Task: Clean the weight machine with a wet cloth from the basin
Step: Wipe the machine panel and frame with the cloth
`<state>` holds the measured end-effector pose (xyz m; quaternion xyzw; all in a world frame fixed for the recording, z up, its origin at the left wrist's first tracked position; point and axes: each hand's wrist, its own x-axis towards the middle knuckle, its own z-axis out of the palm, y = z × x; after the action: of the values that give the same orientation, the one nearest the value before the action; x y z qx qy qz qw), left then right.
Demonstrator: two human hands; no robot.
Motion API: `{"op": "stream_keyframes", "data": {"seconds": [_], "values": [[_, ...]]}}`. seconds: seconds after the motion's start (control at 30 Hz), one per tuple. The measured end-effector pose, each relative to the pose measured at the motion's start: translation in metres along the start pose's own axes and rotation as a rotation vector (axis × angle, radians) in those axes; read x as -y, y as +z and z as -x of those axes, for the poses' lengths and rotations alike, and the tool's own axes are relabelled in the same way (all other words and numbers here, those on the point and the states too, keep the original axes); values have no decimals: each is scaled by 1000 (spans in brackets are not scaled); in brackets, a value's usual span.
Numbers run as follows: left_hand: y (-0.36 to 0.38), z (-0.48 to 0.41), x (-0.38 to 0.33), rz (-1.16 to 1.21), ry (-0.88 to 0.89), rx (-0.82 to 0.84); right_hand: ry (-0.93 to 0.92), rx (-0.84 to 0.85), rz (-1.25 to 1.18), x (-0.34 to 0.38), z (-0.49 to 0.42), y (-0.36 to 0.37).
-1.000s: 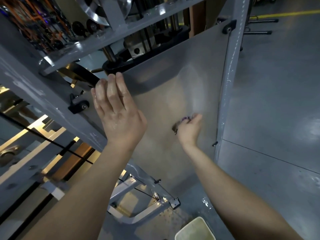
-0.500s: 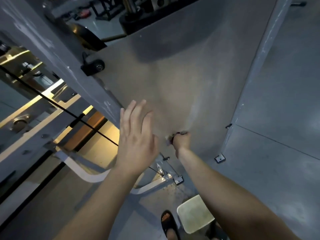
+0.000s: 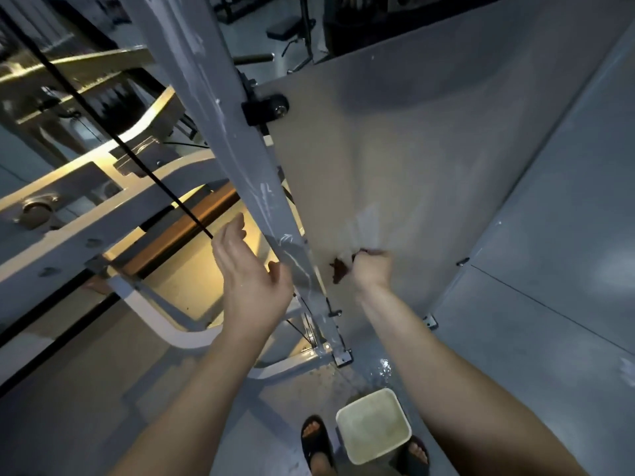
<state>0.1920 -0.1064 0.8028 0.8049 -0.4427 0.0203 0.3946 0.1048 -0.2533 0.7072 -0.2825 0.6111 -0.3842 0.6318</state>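
The person's right hand [image 3: 372,269] is closed in a fist around a dark, crumpled wet cloth [image 3: 340,271], its fingers clamped on it and pressing it against the lower part of the broad pale grey panel [image 3: 412,149] of the weight machine; a bit of the cloth sticks out to the left of the fist. A faint wet streak shows on the panel just above the hand. The left hand [image 3: 251,273] is open, fingers spread and loosely curved, holding nothing, just beside the slanted grey metal frame post [image 3: 220,108] that runs along the panel's left edge; I can't tell whether it touches the post. A thin black cable [image 3: 113,139] crosses diagonally behind that hand. Down on the grey floor [image 3: 549,304], a square cream plastic basin [image 3: 374,426] of cloudy water sits between the person's feet in black sandals [image 3: 315,438], with splashes of water on the floor just beyond it, near the foot of the post.
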Motion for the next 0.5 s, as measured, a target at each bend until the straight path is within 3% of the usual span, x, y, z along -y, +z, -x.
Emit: {"op": "stream_keyframes", "data": {"seconds": [0.1, 0.2, 0.27, 0.37, 0.43, 0.5], "values": [[3, 0, 9, 38, -32, 40, -238, 155, -224, 45, 27, 12], [7, -2, 13, 95, 30, 82, -463, 75, -42, 49, 37, 12], [7, -3, 12, 134, 41, 90, -375, 0, 112, 22, 23, 6], [7, -1, 10, 178, -5, 109, 19, 30, 168, -13, 2, -2], [7, -2, 12, 172, 6, 100, -14, 22, 98, 4, 3, 3], [7, -4, 14, 155, 24, 96, -180, 67, -72, 50, 31, 9]]}}
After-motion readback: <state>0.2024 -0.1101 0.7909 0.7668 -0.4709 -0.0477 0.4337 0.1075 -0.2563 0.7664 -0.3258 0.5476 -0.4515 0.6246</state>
